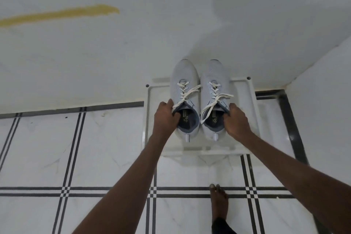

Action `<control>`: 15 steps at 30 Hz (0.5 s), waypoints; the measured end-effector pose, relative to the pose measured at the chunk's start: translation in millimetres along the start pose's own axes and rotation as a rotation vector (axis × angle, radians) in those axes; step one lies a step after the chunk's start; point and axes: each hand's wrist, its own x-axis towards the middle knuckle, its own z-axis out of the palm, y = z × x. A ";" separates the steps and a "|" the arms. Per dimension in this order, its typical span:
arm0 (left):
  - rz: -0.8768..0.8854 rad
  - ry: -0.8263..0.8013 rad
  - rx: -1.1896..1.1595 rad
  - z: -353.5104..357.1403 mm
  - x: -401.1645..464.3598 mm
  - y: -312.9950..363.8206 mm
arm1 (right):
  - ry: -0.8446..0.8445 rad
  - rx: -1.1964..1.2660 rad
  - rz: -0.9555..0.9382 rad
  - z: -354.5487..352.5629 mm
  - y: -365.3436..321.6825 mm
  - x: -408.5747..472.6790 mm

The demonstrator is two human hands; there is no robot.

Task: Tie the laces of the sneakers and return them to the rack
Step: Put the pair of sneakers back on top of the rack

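Observation:
Two pale grey sneakers stand side by side on a white rack (pixel 245 89) against the wall, toes toward the wall. My left hand (pixel 165 117) grips the collar of the left sneaker (pixel 184 76) at its outer side, fingers inside the opening. My right hand (pixel 237 119) grips the collar of the right sneaker (pixel 214 74) the same way. The white laces (pixel 190 93) lie loose and untied across both tongues, with ends trailing to the right.
The rack stands in a corner where a white wall (pixel 114 53) meets a side wall (pixel 322 91). White floor tiles (pixel 106 138) with dark stripe lines spread in front. My bare foot (pixel 219 201) stands on the floor below the rack.

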 end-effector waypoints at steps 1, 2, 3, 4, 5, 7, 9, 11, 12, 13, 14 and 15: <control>-0.005 -0.003 0.001 9.5 3.4 -2.0 | 0.008 -0.002 0.010 7.3 5.7 5.5; -0.012 -0.012 0.003 20.9 7.3 -5.5 | 0.011 -0.004 0.025 15.7 12.3 11.4; -0.021 -0.021 -0.001 31.6 10.6 -9.4 | 0.018 -0.002 0.035 23.8 19.1 16.0; -0.027 -0.026 -0.009 38.7 10.9 -12.3 | 0.025 -0.001 0.036 30.0 24.8 17.0; -0.036 -0.031 -0.012 46.5 11.2 -16.8 | 0.028 -0.004 0.033 36.8 31.5 18.0; -0.049 -0.044 -0.008 58.6 8.5 -24.3 | 0.023 -0.004 0.034 47.9 43.7 16.7; -0.063 -0.068 0.001 66.4 1.9 -31.2 | 0.003 0.010 0.038 55.6 52.6 13.1; -0.084 -0.103 -0.004 70.2 -3.8 -35.9 | -0.014 0.021 0.041 61.1 56.7 11.0; -0.096 -0.117 -0.005 70.9 -5.5 -36.4 | -0.016 0.023 0.047 62.4 56.9 10.4; -0.105 -0.128 -0.010 72.3 -5.3 -37.5 | -0.014 0.024 0.050 64.3 57.4 10.8; -0.116 -0.141 -0.007 72.1 -2.9 -37.8 | -0.017 0.023 0.059 65.9 55.6 11.9; -0.118 -0.147 -0.005 73.5 0.3 -39.7 | -0.020 0.024 0.058 68.3 55.3 13.9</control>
